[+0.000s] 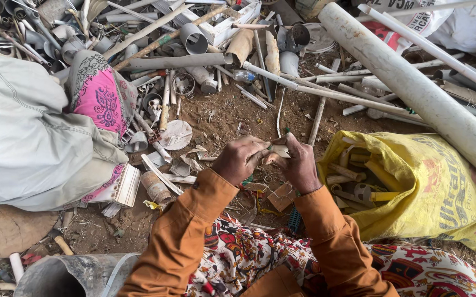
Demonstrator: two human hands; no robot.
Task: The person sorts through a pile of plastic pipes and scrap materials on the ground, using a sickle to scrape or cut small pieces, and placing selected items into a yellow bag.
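A small pale piece of plastic [280, 149] is gripped between the left hand [240, 159] and the right hand [298, 164], both closed on it, just left of the yellow sack [436, 187]. Orange sleeves [183, 231] are seen below the hands. The sack, filled with short yellowish pipe pieces [353, 179], is laid on the dirt ground [221, 113]. A long thick white pipe [414, 82] is propped above the sack. Far left of the sack, a grey sack [18, 137] is set beside scattered pipe scraps [194, 49].

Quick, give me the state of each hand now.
Left hand: closed on a small pale scrap piece.
Right hand: closed on the same piece.
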